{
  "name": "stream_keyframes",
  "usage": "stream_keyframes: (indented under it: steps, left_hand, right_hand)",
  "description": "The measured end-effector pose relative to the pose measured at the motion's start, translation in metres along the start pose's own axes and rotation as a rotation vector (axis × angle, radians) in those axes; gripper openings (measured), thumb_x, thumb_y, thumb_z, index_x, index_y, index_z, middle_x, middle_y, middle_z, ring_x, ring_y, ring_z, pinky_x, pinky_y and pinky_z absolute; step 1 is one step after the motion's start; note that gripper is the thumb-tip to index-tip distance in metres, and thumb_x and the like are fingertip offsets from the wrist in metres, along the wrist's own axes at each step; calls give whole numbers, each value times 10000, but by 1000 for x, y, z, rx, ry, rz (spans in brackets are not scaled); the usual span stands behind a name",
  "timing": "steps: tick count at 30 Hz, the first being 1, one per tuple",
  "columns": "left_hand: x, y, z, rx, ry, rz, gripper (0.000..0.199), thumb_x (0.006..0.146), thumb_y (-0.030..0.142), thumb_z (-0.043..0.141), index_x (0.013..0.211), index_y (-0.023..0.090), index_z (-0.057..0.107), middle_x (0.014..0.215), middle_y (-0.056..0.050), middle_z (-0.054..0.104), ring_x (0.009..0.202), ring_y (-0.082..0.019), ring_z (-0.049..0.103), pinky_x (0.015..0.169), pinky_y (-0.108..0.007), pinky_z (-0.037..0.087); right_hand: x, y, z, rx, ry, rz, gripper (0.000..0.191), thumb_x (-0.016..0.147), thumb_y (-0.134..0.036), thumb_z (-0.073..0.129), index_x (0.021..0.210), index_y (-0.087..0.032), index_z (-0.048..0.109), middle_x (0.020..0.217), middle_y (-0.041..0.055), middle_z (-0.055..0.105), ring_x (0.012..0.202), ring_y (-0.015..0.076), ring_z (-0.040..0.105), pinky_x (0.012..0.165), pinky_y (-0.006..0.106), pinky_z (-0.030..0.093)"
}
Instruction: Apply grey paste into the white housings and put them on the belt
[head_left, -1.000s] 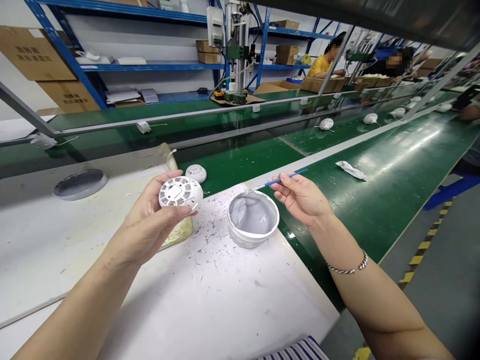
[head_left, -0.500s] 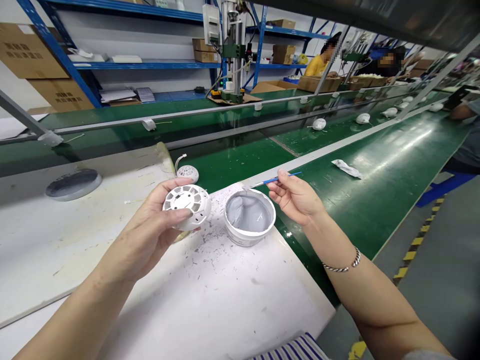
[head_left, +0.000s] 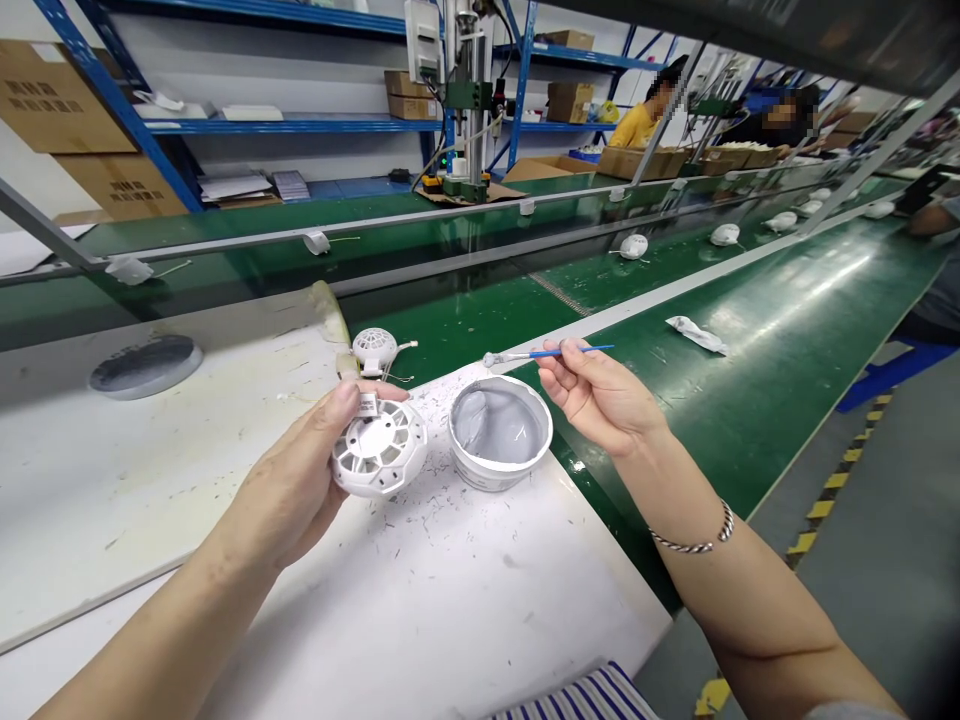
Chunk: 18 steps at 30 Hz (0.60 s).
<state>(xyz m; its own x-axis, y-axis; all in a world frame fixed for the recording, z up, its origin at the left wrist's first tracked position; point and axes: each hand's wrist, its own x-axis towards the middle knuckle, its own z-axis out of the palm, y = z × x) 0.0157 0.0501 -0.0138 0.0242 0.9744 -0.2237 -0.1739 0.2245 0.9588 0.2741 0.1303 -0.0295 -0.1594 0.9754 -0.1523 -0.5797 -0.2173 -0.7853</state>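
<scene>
My left hand (head_left: 300, 480) is closed on a round white plastic housing (head_left: 381, 450) with a ring of openings in its face; the thumb lies by a small labelled tab at its upper edge. Between the fingertips of my right hand (head_left: 600, 395) is a thin brush (head_left: 544, 353) with a blue handle. Its tip, coated in grey, hovers above the far rim of a white tub (head_left: 501, 478) of grey paste (head_left: 504, 425). Just beyond my left hand, a second white round part (head_left: 374, 346) with a meshed dome rests beside the belt, its wires trailing.
A grey-stained round lid (head_left: 146, 368) lies on the white board to the left. White parts (head_left: 634, 247) sit along the green conveyor (head_left: 480, 290), near a crumpled white tube (head_left: 697, 335). A press machine (head_left: 465, 110) stands behind; people (head_left: 637, 125) sit at the far right.
The housing in my left hand has tilted and dropped slightly, and my thumb has shifted to its upper edge. My right hand moved a little right with the brush. Parts on the belts shifted.
</scene>
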Motion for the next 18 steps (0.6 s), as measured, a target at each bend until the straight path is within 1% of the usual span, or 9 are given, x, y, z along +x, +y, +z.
stream_keyframes:
  steps: [3,5,7,10,13,15,18]
  left_hand:
    - [-3,1,3,21,15,-67,424,815,594,632,974,205,688,777,-34,683,643,-140,584,535,-195,469]
    - [-4,0,6,16,-3,-103,406,831,578,620,982,206,681,796,-34,698,670,-146,598,563,-199,473]
    - [-5,-2,10,15,-26,-129,419,836,589,608,991,206,678,806,-36,706,682,-150,604,572,-201,470]
    - [-5,-6,16,-6,-64,-116,422,835,591,609,962,197,686,797,-30,706,661,-141,596,559,-199,461]
    - [-7,-9,20,-32,-108,-97,390,858,556,600,932,188,704,795,-24,701,647,-129,588,564,-199,456]
    - [-8,-9,20,-40,-115,-100,375,874,539,588,936,192,717,803,-22,701,651,-125,586,574,-197,453]
    - [-10,-9,19,-75,-133,-84,349,876,518,598,934,201,731,828,-19,701,683,-127,591,593,-194,454]
  right_hand:
    - [-6,-3,8,36,-23,-27,139,861,-137,682,725,-166,677,753,-29,754,699,63,731,657,118,608]
    - [-12,-6,16,50,-63,-44,153,877,-133,658,729,-166,676,764,-28,756,709,62,732,663,116,609]
    - [-18,-8,25,54,-120,-55,142,868,-141,675,730,-176,675,782,-39,759,723,60,734,671,111,609]
    - [-27,-9,39,50,-223,-57,119,817,-182,748,728,-197,671,802,-64,760,738,61,736,683,114,613]
    - [-33,-6,51,29,-314,-49,139,790,-219,783,730,-206,659,815,-71,761,751,64,737,690,125,618]
    - [-35,-3,55,4,-346,-50,148,794,-228,782,736,-209,647,818,-68,762,763,69,739,690,129,618]
    - [-36,3,55,-48,-353,-78,148,804,-238,775,758,-210,636,827,-55,764,789,85,745,692,144,621]
